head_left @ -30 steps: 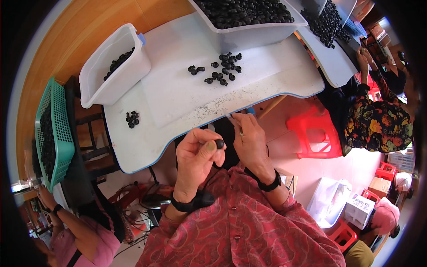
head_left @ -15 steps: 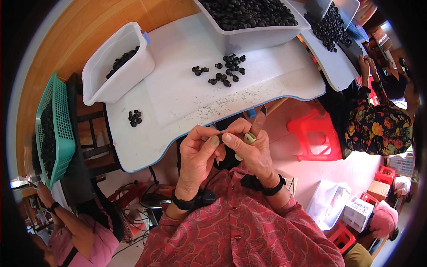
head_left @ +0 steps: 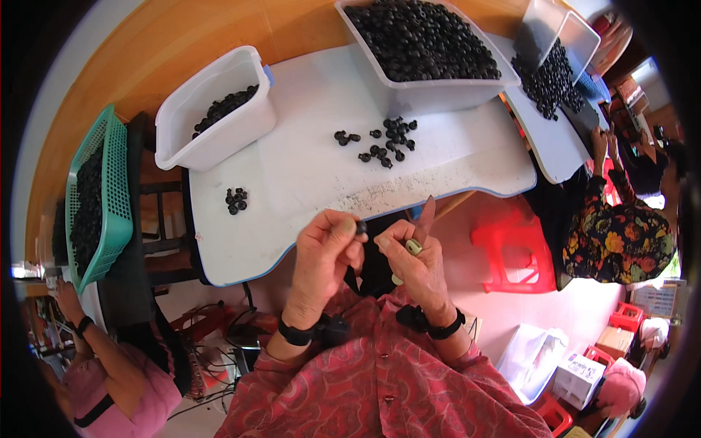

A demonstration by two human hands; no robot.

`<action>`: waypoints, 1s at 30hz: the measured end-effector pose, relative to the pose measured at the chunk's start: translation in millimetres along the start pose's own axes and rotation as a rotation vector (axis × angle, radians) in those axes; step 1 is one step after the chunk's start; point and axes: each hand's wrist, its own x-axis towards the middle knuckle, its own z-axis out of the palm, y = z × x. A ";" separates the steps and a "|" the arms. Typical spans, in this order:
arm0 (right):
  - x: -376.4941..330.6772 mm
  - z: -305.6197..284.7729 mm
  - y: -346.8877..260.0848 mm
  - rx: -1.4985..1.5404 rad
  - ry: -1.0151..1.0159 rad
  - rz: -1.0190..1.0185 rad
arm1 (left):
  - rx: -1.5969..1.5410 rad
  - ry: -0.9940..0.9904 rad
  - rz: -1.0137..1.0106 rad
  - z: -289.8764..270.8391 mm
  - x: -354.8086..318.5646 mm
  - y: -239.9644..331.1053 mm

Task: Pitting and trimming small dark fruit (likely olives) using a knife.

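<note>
Between the thumb and fingers of my left hand (head_left: 321, 252) is a small round black rubber part (head_left: 361, 227). Just to its right, my right hand (head_left: 420, 266) is closed round a small knife with a pale green handle (head_left: 414, 247). The pointed blade (head_left: 427, 212) sticks up past the knuckles. Both hands are over the near edge of the white table (head_left: 307, 175), slightly apart. On the tabletop lie a loose group of black parts (head_left: 387, 150) and a smaller cluster (head_left: 236, 200) to the left.
A large bin (head_left: 431, 91) heaped with black parts stands at the back. A white tub (head_left: 219, 139) and a green basket (head_left: 109, 212), both with black parts, are at the left. Crumbs lie near the table edge. Red stool (head_left: 515, 241) and co-workers are at the sides.
My hands have parted, the left keeping the black part and the right keeping the knife. The view has shifted, so the table sits a little lower and further right.
</note>
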 end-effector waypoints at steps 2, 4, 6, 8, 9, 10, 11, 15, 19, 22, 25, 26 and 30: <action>1.9 -4.2 11.0 -0.105 0.067 0.047 | 0.026 0.102 0.038 -7.1 13.6 21.1; 1.6 -0.2 10.9 -0.086 0.093 0.050 | 0.057 0.236 0.154 -9.8 31.8 50.1; 0.9 -0.3 11.4 -0.013 0.152 0.028 | 0.070 0.231 0.263 -17.5 50.0 84.0; 1.9 -1.7 14.6 0.001 0.155 0.028 | -0.007 0.233 0.350 -34.4 71.9 115.4; 2.3 -1.2 14.7 0.002 0.158 0.029 | -0.028 0.265 0.417 -32.0 78.8 130.0; 2.4 -1.0 14.1 0.001 0.164 0.028 | -0.051 0.293 0.482 -28.0 83.6 141.1; 3.0 -1.2 15.3 0.012 0.165 0.028 | -0.057 0.290 0.494 -28.6 87.9 144.9; 4.2 -2.2 19.2 0.038 0.180 0.014 | -0.033 0.304 0.502 -36.4 105.4 125.9; 7.2 -3.4 19.3 0.011 0.161 0.024 | 0.392 0.231 0.295 -24.0 112.3 62.5; 6.3 -1.8 20.1 0.008 0.162 0.014 | 0.968 0.194 0.260 -25.5 124.4 13.8; 6.1 -1.7 19.9 0.004 0.180 0.024 | 1.451 0.116 0.569 -23.7 128.9 -10.9; 6.6 -2.8 21.8 0.005 0.184 0.012 | 1.451 0.115 0.568 -20.9 128.2 -14.5; 6.8 -4.0 22.8 -0.013 0.199 0.021 | 1.573 0.119 0.498 -13.3 123.9 -16.1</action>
